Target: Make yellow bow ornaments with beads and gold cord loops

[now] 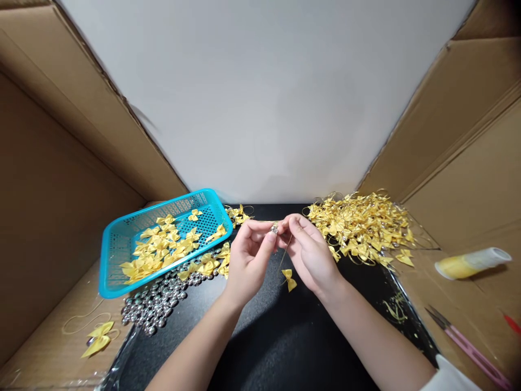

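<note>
My left hand [252,260] pinches a small shiny silver bead [274,229] between thumb and fingers over the middle of the black work surface. Close against it, my right hand [311,252] is closed with thumb and fingertips on a thin gold cord [286,252]. The cord runs down from these fingers toward a yellow ribbon bow [289,280] just below the hands. Whether the cord passes through the bead is hidden by the fingers.
A blue basket [105,260] of yellow bows stands left, silver beads [157,304] beside it. A heap of corded bows [362,228] lies right. Further right are a yellow-and-white tube [472,263] and pink-handled snips [468,345]. Cardboard walls [468,130] flank the surface.
</note>
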A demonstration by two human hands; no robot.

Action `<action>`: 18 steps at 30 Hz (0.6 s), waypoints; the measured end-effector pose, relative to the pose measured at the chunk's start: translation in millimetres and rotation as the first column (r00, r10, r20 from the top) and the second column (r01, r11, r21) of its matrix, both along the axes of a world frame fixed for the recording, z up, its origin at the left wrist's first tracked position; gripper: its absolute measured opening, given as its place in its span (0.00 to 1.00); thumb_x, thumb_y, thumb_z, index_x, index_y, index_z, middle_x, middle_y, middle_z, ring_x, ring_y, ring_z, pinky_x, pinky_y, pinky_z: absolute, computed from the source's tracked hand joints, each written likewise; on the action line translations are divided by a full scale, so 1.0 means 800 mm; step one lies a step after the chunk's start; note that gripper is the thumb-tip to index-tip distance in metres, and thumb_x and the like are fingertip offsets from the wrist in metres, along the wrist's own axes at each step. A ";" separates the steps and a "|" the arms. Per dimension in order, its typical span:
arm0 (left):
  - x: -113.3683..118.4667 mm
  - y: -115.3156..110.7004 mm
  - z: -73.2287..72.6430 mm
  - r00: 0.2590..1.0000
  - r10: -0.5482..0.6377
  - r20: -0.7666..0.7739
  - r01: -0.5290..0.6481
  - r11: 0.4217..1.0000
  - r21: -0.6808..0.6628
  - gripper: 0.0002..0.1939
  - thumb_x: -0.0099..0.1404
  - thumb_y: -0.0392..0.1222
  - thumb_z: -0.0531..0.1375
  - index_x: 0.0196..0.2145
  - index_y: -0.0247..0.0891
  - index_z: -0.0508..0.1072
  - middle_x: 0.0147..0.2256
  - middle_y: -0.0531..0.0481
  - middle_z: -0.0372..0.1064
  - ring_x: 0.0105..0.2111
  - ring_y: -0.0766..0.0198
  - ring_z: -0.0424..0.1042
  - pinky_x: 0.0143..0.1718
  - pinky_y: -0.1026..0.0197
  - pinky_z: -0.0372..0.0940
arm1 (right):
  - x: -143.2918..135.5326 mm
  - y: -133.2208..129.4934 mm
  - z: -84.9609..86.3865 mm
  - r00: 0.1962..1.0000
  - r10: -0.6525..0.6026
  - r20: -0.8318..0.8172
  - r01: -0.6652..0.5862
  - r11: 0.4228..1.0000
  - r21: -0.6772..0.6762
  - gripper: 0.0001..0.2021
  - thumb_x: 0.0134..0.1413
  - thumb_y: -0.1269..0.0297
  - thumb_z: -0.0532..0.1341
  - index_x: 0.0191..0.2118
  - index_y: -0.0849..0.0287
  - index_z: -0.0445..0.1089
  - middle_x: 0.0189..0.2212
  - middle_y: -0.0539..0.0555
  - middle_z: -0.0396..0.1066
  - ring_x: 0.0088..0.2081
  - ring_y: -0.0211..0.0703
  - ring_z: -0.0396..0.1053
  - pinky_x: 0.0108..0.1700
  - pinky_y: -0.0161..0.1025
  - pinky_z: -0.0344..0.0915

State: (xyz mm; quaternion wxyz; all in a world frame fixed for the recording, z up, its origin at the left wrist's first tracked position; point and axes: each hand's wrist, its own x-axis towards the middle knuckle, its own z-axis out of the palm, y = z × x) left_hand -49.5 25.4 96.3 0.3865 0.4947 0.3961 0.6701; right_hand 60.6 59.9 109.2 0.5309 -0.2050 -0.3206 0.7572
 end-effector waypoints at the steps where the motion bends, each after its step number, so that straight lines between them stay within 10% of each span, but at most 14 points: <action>1: 0.000 0.000 -0.002 0.999 0.019 -0.045 -0.018 1.000 0.015 0.04 0.65 0.40 0.61 0.38 0.39 0.70 0.30 0.52 0.74 0.30 0.68 0.75 0.34 0.66 0.67 | -0.001 0.000 -0.001 1.000 0.003 -0.003 -0.003 1.000 -0.020 0.12 0.48 0.57 0.69 0.27 0.59 0.69 0.25 0.47 0.67 0.26 0.31 0.62 0.31 0.31 0.61; 9: 0.001 -0.002 -0.020 0.943 0.113 -0.313 -0.089 0.992 0.091 0.06 0.66 0.36 0.59 0.42 0.40 0.71 0.37 0.49 0.75 0.36 0.65 0.75 0.40 0.63 0.68 | -0.009 -0.004 -0.003 0.998 -0.065 -0.013 0.063 0.988 -0.142 0.17 0.40 0.55 0.73 0.26 0.60 0.67 0.24 0.45 0.62 0.27 0.29 0.57 0.30 0.26 0.58; 18: 0.003 0.001 -0.017 0.988 0.011 -0.155 -0.009 1.000 0.017 0.05 0.68 0.39 0.58 0.41 0.39 0.70 0.38 0.48 0.76 0.36 0.64 0.76 0.41 0.61 0.69 | -0.007 0.002 -0.003 0.995 -0.089 -0.033 0.085 0.990 -0.111 0.13 0.45 0.57 0.70 0.27 0.58 0.68 0.23 0.45 0.61 0.26 0.32 0.57 0.29 0.28 0.58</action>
